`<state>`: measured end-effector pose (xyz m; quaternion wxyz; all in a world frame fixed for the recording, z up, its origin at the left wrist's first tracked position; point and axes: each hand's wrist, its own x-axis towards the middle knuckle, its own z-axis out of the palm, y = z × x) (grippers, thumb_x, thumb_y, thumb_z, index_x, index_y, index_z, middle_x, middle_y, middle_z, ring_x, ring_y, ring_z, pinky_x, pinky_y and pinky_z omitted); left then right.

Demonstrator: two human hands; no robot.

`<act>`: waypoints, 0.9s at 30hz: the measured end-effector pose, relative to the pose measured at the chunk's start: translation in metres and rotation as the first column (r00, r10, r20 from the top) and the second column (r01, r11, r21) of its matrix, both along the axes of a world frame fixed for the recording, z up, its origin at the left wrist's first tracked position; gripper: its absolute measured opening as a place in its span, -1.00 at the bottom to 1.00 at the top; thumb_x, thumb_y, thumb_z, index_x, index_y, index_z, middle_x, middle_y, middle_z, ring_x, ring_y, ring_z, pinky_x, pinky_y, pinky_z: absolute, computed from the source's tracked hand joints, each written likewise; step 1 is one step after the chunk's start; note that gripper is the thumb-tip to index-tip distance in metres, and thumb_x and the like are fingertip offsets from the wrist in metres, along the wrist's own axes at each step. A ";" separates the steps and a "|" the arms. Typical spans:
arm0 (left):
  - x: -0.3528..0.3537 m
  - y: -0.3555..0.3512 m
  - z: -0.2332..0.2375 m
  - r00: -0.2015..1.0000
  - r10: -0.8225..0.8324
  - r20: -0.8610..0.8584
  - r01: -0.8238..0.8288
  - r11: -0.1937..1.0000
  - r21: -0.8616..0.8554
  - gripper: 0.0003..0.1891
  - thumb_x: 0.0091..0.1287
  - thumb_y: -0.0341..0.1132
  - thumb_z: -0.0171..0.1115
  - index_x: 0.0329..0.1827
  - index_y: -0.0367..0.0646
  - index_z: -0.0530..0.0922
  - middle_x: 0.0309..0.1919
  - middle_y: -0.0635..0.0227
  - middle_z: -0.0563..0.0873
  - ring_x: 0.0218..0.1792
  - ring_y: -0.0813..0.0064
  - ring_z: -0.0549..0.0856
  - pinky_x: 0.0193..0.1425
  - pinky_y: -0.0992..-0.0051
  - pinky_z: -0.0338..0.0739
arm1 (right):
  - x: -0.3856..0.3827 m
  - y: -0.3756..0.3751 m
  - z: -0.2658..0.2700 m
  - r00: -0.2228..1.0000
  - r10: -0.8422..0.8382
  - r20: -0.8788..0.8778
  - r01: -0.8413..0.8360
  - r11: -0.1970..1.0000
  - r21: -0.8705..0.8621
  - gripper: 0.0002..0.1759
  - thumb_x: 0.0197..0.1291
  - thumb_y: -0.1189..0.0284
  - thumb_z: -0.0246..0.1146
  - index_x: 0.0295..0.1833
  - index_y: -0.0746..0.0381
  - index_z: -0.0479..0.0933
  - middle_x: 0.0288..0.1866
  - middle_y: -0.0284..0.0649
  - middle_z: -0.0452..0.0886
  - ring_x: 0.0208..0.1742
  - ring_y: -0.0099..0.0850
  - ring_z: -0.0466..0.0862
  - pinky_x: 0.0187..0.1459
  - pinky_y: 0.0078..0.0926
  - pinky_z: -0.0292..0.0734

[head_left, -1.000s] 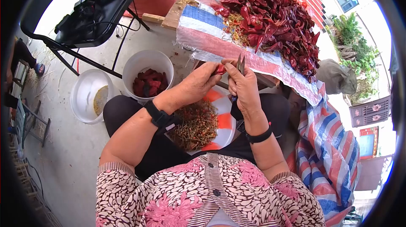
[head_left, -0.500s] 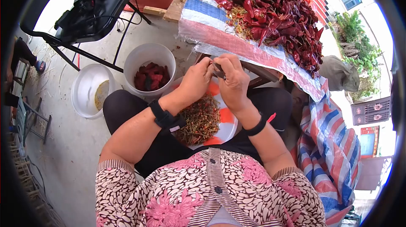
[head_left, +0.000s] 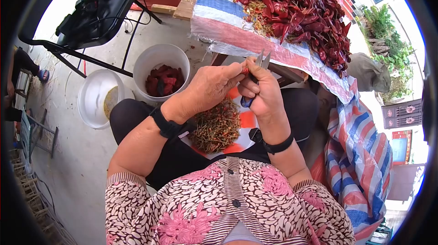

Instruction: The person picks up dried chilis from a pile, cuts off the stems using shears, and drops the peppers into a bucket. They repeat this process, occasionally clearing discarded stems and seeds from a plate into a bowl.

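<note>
My left hand (head_left: 212,84) is closed, its fingertips pinching a small red piece of dried chili (head_left: 245,70). Close beside it, my right hand (head_left: 265,94) is wrapped round a pair of scissors (head_left: 266,59). The two metal blades point up and away, slightly apart, and a dark blue handle shows below the palm. Most of the chili is hidden by my fingers. Under both hands, between my knees, a white and orange tray (head_left: 247,119) bears a heap of cut chili stems and bits (head_left: 216,128).
Dried red chilies (head_left: 296,16) are piled on a striped sheet (head_left: 223,25) over a table ahead. At left stand a white bucket (head_left: 140,64) with red chili pieces, a white lid-like basin (head_left: 90,99) and a black chair (head_left: 98,16). A person's foot (head_left: 44,73) shows far left.
My right hand has turned, bringing the scissors' blades and handle into view. My left hand has shifted slightly and now shows a red chili piece at its fingertips.
</note>
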<state>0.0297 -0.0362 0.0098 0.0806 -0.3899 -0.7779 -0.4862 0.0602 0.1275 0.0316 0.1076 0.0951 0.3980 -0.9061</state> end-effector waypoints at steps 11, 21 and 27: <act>0.002 -0.001 -0.003 0.962 0.103 -0.252 -0.115 0.993 -0.033 -0.88 0.31 -0.38 0.19 -0.20 -0.18 0.45 -0.45 0.20 0.54 -0.35 0.18 0.62 -0.26 0.28 0.49 | 0.008 -0.008 0.000 0.996 -0.088 0.012 0.089 0.992 -0.094 -0.86 0.37 0.36 0.19 -0.26 0.16 0.50 -0.48 -0.41 0.51 -0.71 -0.72 0.24 -0.67 -0.74 0.10; 0.010 0.012 -0.021 0.986 0.168 -0.014 -0.159 0.951 0.266 -0.82 0.35 -0.49 0.17 -0.04 -0.27 0.44 -0.24 0.07 0.59 -0.24 0.10 0.64 -0.19 0.34 0.52 | 0.015 -0.034 -0.019 0.884 -0.276 -0.377 0.435 0.781 0.448 -0.89 0.35 0.40 0.24 -0.23 0.20 0.54 -0.45 -0.53 0.41 -0.47 -0.75 0.33 -0.54 -0.69 0.20; 0.014 0.003 -0.031 0.971 0.038 0.238 -0.079 0.983 0.167 -0.85 0.38 -0.47 0.11 -0.03 -0.23 0.43 -0.27 0.03 0.59 -0.26 -0.01 0.61 -0.20 0.28 0.50 | 0.003 -0.015 -0.019 0.593 0.396 -0.701 0.736 0.088 0.672 -0.82 0.04 0.61 0.30 -0.22 0.21 0.51 -0.34 -0.25 0.48 -0.37 -0.31 0.59 -0.40 -0.38 0.44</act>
